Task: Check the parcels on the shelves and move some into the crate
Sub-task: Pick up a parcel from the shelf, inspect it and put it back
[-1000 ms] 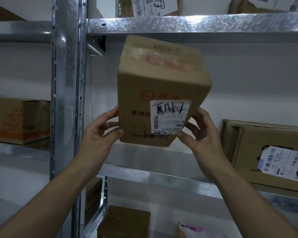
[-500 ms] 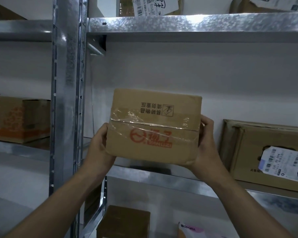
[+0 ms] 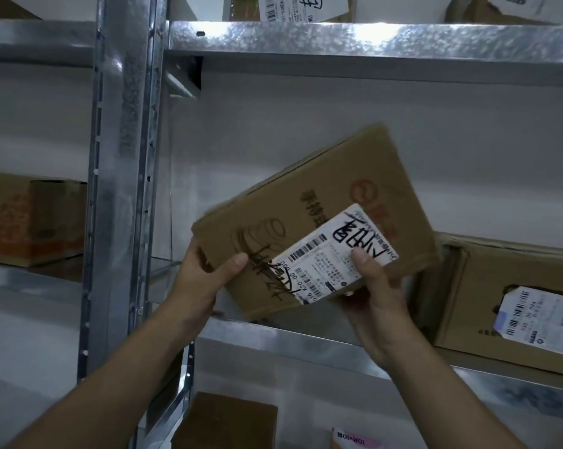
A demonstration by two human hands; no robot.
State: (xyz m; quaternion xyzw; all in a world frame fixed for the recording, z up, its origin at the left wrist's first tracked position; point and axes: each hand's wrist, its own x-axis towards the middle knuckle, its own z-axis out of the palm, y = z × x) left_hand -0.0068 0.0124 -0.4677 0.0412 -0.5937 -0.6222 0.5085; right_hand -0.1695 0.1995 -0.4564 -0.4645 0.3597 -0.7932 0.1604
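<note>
Both hands grip the tilted cardboard parcel [image 3: 315, 218] at mid-frame. The left hand [image 3: 202, 280] clasps its lower-left corner. The right hand [image 3: 375, 296] pinches its lower edge, thumb on the label [image 3: 335, 254].

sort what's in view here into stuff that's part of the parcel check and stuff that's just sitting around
Part of the job:
- cardboard parcel, tilted, held by both hands
- its shipping label, facing the camera
- left hand
- right hand

Just there:
- labelled box on the shelf to the right
- box in the left bay
- metal upright
- boxes on the shelf above
</note>
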